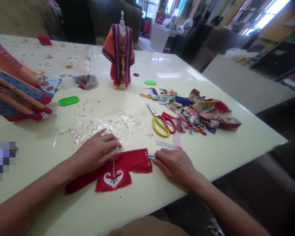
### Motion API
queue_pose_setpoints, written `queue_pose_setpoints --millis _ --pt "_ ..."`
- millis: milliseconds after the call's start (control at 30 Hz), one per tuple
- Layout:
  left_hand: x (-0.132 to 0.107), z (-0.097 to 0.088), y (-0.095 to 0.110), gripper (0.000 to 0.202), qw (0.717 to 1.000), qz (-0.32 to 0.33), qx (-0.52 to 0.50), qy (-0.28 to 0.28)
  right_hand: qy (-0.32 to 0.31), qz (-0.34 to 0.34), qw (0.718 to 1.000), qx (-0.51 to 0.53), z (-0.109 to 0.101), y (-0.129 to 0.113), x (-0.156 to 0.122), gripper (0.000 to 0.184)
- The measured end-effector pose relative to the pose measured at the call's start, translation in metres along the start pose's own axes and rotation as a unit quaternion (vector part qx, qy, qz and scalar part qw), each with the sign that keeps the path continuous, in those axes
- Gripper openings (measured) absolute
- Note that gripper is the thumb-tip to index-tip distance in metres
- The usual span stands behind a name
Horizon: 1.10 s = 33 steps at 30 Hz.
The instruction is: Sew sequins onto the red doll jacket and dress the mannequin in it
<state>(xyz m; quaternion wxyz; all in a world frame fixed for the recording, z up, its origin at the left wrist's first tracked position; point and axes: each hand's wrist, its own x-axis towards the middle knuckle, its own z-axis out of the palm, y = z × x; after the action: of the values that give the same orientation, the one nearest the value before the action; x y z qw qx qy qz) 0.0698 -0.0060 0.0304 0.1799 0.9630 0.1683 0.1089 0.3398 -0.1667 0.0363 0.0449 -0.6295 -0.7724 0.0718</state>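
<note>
A glossy cream-white table is carrying everything. Near six o'clock, a red cloth garment piece with a white heart motif is lying flat, while a clear plastic sheet dusted with tiny beads is spreading across the centre. Yellow-and-red-handled steel scissors are resting at four o'clock, beside a heap of multicoloured fabric scraps at three. An orange-and-purple miniature robe on a white stand is standing at twelve, and a flat green plastic piece is lying at nine.

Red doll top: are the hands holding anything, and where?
The right hand seems to hold a small silvery thing at the sleeve end of the red cloth doll top. The left hand just presses the top's beaded edge.
</note>
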Motion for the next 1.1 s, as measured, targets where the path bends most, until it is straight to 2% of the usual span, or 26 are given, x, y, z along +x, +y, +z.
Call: queue_pose_setpoints --millis 233,567,700,833,1100 --pt "-0.001 0.003 0.007 0.018 0.997 0.021 0.044 0.064 -0.009 -0.007 1.0 0.015 0.0 -0.008 0.004 0.028" --pt "0.001 -0.004 0.01 0.016 0.993 0.023 -0.019 0.113 -0.006 -0.001 1.0 0.008 0.0 -0.008 0.003 0.027" --pt "-0.001 0.001 0.003 0.015 0.992 0.058 -0.03 0.112 -0.002 -0.006 1.0 0.005 0.001 -0.009 0.002 0.027" --pt "-0.002 0.004 -0.001 0.026 0.993 0.062 -0.026 0.099 -0.004 -0.003 1.0 0.007 0.002 -0.008 0.002 0.027" --pt "0.002 -0.001 -0.002 0.032 0.987 0.088 -0.031 0.129 -0.01 0.0 1.0 0.017 0.001 -0.009 0.003 0.028"
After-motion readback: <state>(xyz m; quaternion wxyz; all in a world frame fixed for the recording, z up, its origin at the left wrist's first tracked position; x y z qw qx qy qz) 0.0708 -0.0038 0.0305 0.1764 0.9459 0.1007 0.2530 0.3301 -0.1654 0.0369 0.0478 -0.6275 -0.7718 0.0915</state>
